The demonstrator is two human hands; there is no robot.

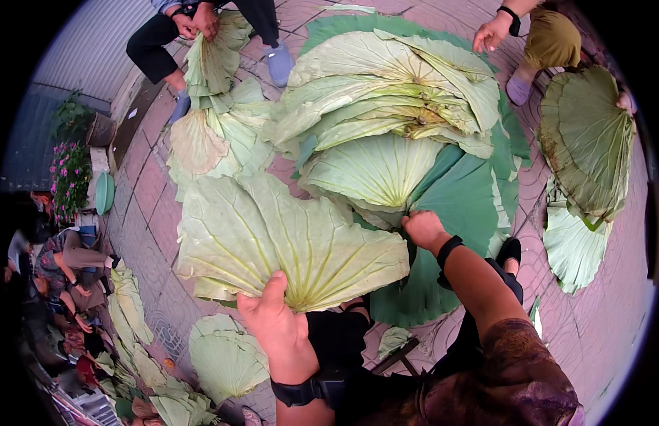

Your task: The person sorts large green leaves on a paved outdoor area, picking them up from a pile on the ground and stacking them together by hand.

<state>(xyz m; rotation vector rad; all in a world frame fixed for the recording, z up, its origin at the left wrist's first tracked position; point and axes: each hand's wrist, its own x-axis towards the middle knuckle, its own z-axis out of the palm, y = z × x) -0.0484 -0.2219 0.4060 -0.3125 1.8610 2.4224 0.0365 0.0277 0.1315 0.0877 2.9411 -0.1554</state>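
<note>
My left hand (pixel 276 323) is closed, thumb on top, round the narrow base of a folded, fan-shaped bunch of pale green lotus leaves (pixel 294 241). Yellowish veins run out from the grip. To its right, my right hand (pixel 425 231) is closed at the edge of a large pile of lotus leaves (pixel 386 85). Its fingertips are mostly hidden and seem to pinch the base of a leaf there. Beside that hand spreads a dark green leaf (pixel 457 202); a paler fan-shaped leaf (pixel 379 170) lies just above it.
Across from me, a person's hands (pixel 198 23) hold another leaf bundle above stacked leaves (pixel 219 142). At upper right another person's hand (pixel 491 32) hangs near the pile; further right a hand grips a leaf fan (pixel 585 142). More leaves (pixel 228 355) lie on the paving, lower left.
</note>
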